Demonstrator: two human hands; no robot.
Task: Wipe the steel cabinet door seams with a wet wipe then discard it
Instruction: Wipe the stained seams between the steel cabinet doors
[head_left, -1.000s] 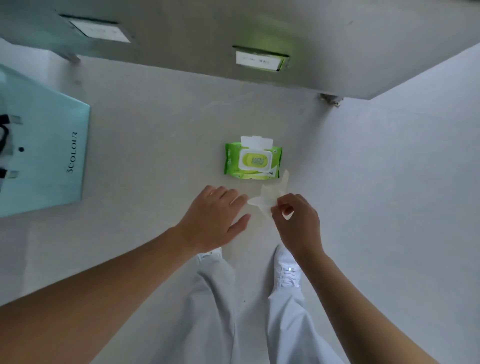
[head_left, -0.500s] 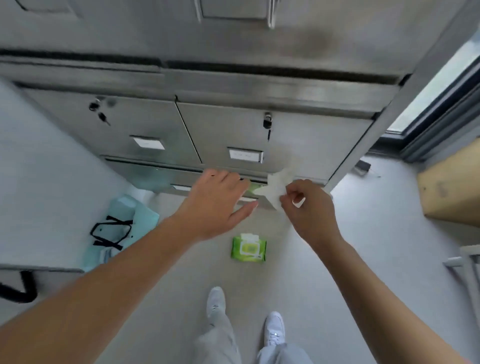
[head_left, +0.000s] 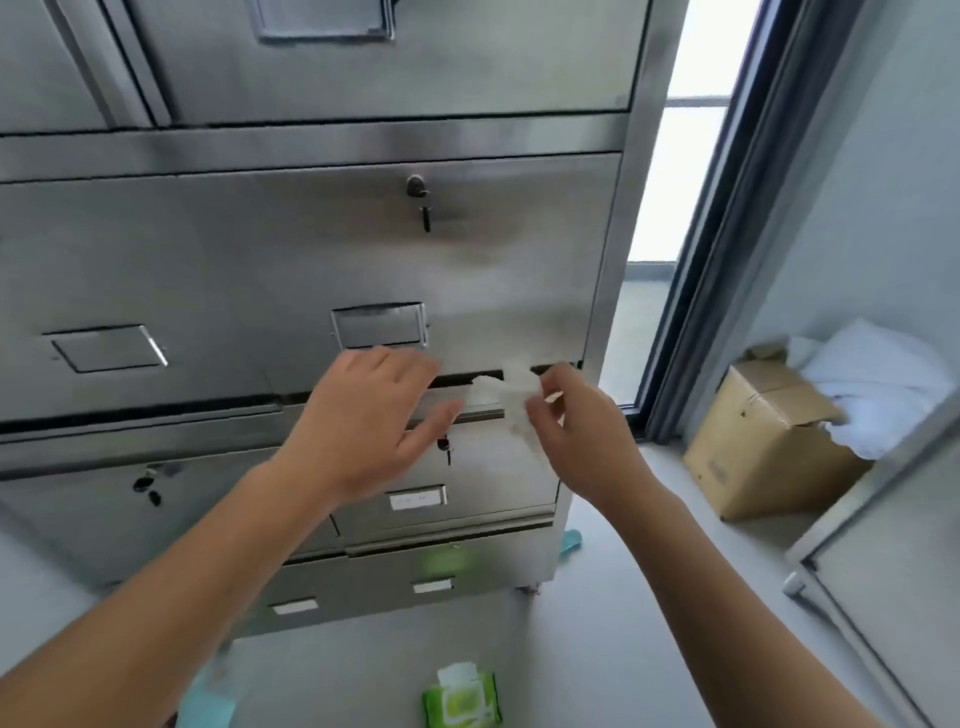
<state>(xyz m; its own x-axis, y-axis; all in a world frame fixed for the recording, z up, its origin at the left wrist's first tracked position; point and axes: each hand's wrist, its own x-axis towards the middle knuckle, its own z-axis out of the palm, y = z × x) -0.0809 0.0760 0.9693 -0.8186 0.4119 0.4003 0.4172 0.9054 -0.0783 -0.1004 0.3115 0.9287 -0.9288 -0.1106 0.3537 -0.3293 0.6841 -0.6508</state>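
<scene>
Shift: the view is tilting up from the floor; both hands are rising to the steel cabinet (head_left: 260, 270).
Right hand (head_left: 582, 441): pinching the crumpled wet wipe (head_left: 506, 397), in front of the dark door seam (head_left: 467, 378).
Left hand (head_left: 363, 426): hovering spread, holding nothing.
Risk: the bunched wipe (still unfolded) is likely skimming over the seam.
Nearby: wipes pack (head_left: 462, 699) lying underfoot, cardboard box (head_left: 763, 436) sitting well right; the dangling key (head_left: 426, 218) isn't obstructing.

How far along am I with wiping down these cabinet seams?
Done: a wet wipe is out of the green pack on the floor. In hand: your right hand pinches the wipe in front of the steel cabinet; your left hand is open beside it. Whether the wipe touches the dark horizontal seam is unclear. Left: wiping the seams and discarding the wipe; no bin shows.
</scene>
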